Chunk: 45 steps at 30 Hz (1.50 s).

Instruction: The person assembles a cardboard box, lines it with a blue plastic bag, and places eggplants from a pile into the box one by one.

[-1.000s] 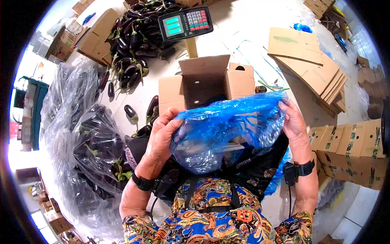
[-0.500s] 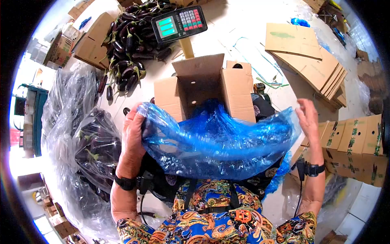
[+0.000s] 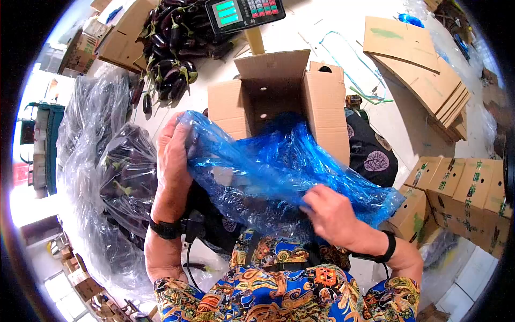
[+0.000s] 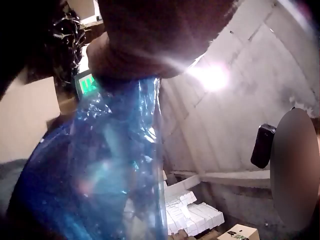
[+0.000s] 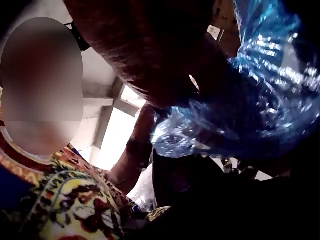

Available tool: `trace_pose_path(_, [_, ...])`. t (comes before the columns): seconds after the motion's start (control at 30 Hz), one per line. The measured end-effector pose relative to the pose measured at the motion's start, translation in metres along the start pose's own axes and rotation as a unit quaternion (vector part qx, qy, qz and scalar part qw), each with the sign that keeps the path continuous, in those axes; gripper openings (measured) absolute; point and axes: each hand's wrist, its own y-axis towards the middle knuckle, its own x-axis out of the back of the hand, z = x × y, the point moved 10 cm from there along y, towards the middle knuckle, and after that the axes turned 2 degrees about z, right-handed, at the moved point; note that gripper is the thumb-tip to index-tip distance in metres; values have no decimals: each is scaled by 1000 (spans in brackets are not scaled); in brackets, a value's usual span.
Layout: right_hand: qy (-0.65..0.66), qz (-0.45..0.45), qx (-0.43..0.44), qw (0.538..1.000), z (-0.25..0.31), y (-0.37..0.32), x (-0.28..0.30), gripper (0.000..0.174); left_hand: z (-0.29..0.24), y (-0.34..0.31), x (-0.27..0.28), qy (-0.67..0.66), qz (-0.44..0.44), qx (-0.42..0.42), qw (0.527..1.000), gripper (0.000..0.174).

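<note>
A thin blue plastic bag (image 3: 257,166) spreads across the person's lap in the head view, its far part bunched at the mouth of an open cardboard box (image 3: 228,107). The left hand (image 3: 174,153) grips the bag's upper left edge, fingers curled over the film. Lower and near the middle, the right hand (image 3: 333,216) pinches the bag's near edge with bent fingers. In the left wrist view the bag (image 4: 115,155) hangs down from the hand. The right wrist view has the film (image 5: 270,95) gathered by the dark, shaded hand (image 5: 165,55).
Beyond the box stands a scale display (image 3: 247,15), with a heap of eggplants (image 3: 171,48) to its left. Clear plastic (image 3: 86,161) covers more eggplants on the left. Flat cardboard sheets (image 3: 413,70) and printed cartons (image 3: 461,198) lie to the right.
The bag was bunched between both hands, then spread wide. The left hand moved outward left with its edge; the right hand went out right, came off the bag, then swung inward and down onto it.
</note>
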Motion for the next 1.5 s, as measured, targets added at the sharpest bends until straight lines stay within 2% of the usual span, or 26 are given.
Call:
trace_pose_path(0.03, [1, -3, -28, 1000, -12, -6, 2, 27, 1, 0, 2, 8, 0, 0, 1000, 20])
trace_pose_path(0.07, [42, -83, -16, 996, -14, -7, 24, 18, 0, 0, 4, 14, 2, -2, 1000, 20])
trace_pose_path(0.1, [58, -76, -47, 994, -24, -8, 34, 12, -2, 1, 6, 20, 5, -6, 1000, 20])
trace_pose_path(0.13, [137, -40, -118, 983, -49, -13, 32, 10, -9, -3, 3, 32, 28, -4, 999, 20])
trace_pose_path(0.17, [215, -4, -186, 959, -71, -20, 28, 10, -11, -4, 2, 49, 53, 1, 997, 19])
trace_pose_path(0.23, [459, -44, -237, 855, -85, -24, 41, 12, -14, -4, 3, 85, 101, 8, 991, 19])
trace_pose_path(0.27, [497, -102, -264, 820, -92, -24, 56, 13, -13, -2, 6, 124, 111, -1, 986, 17])
trace_pose_path(0.3, [493, -137, -268, 816, -107, -22, 69, 14, -11, -5, 1, 148, 148, 8, 978, 18])
trace_pose_path(0.37, [476, -237, -239, 812, -127, -6, 105, 15, -16, -4, -12, 274, 206, -76, 936, 20])
trace_pose_path(0.4, [413, -256, -220, 846, -130, 8, 123, 14, -18, -4, -19, 340, 227, -90, 908, 21])
trace_pose_path(0.47, [281, -290, -176, 898, -132, 39, 155, 14, -24, 6, -24, 341, 216, -100, 909, 20])
trace_pose_path(0.57, [61, -268, -89, 957, -123, 89, 168, 14, -32, 42, -17, 329, 180, -142, 916, 18])
trace_pose_path(0.67, [55, -311, -60, 947, -123, 119, 175, 16, -36, 86, -5, 303, 138, -148, 931, 18])
trace_pose_path(0.7, [65, -320, -51, 944, -122, 129, 177, 16, -35, 101, -1, 314, 125, -179, 924, 18])
trace_pose_path(0.77, [57, -322, -58, 943, -130, 148, 183, 16, -31, 130, 2, 343, 105, -218, 908, 19])
trace_pose_path(0.93, [58, -315, -74, 945, -145, 195, 193, 16, -7, 190, 0, 326, 68, -226, 915, 23])
trace_pose_path(1.03, [-8, -308, -65, 949, -180, 225, 190, 16, 21, 224, 5, 349, 62, -226, 907, 22])
trace_pose_path(1.07, [-11, -282, -117, 952, -202, 234, 183, 14, 31, 232, 5, 376, 61, -217, 899, 22])
trace_pose_path(1.1, [-22, -269, -102, 958, -214, 241, 178, 14, 43, 242, 7, 401, 60, -208, 890, 22])
trace_pose_path(1.17, [-41, -242, -76, 967, -236, 250, 165, 15, 81, 265, 17, 403, 79, -192, 891, 22])
trace_pose_path(1.23, [-53, -166, -108, 979, -272, 253, 147, 16, 111, 270, 22, 434, 105, -157, 881, 24])
trace_pose_path(1.27, [-57, -137, -108, 983, -293, 252, 136, 16, 129, 267, 24, 448, 136, -116, 876, 27])
trace_pose_path(1.3, [-61, -108, -108, 986, -297, 252, 128, 17, 146, 259, 22, 439, 197, -115, 869, 26])
trace_pose_path(1.43, [47, -23, -232, 971, -327, 218, 114, 30, 216, 215, 48, 466, 304, -22, 830, 23])
trace_pose_path(1.47, [63, -5, -230, 971, -336, 212, 110, 21, 234, 205, 56, 479, 314, 1, 819, 23])
trace_pose_path(1.5, [54, 14, -252, 966, -348, 199, 111, 21, 250, 197, 64, 489, 324, 22, 810, 23])
